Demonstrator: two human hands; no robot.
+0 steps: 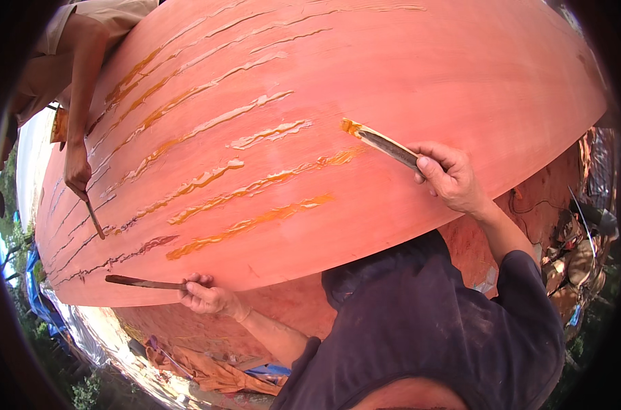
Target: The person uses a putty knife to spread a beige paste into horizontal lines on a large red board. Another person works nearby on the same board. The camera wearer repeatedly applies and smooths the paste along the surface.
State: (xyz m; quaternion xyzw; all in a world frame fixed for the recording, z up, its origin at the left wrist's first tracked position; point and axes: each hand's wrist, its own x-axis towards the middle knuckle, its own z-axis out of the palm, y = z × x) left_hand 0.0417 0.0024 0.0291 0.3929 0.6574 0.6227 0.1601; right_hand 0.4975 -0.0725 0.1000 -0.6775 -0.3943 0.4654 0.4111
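Observation:
My right hand [455, 181] is closed round a pale-edged, hollowed stick [384, 145], its far tip smeared with orange paste. The stick is over the large curved, pinkish-red surface [461, 82], which looks like a boat's hull. At the lower left, my left hand [209, 298] pinches a thin, dark flat stick [146, 282] that points left along the surface's near edge. Between my hands run several rough lines of orange paste [252, 222]. Farther left, the lines turn dark reddish-brown [136, 253]. Whether either stick touches the surface, I cannot tell.
At the upper left, another person's hand [77, 169] holds a thin brown stick [94, 217] against the surface. An orange-brown container [60, 125] is near that person's arm. Reddish ground [283, 307], brown cloth [215, 372] and blue sheeting [40, 294] lie below; clutter [577, 266] stands right.

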